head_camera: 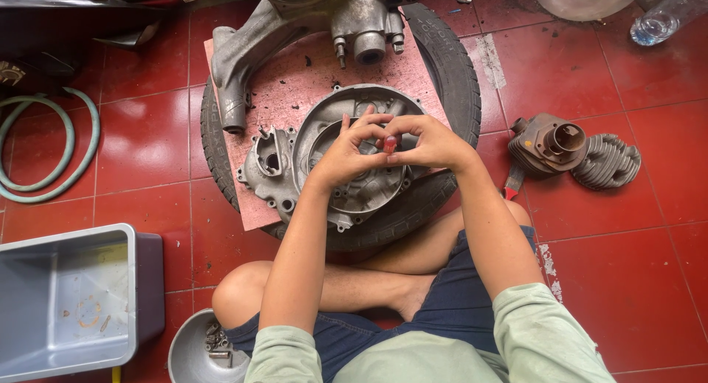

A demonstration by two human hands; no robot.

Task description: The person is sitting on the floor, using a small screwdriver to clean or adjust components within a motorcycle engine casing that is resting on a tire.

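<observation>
A worn black rubber tyre (451,73) lies flat on the red tiled floor (627,280), carrying a pinkish board (295,88) and a grey cast-metal engine casing (346,184). Above the casing, the left hand (346,156) and right hand (428,141) meet, fingertips pinched together on a small red rounded piece (389,143). It looks light, hard and likely greasy, best gripped by its sides. The fingers hide most of it, so its true shape is unclear.
</observation>
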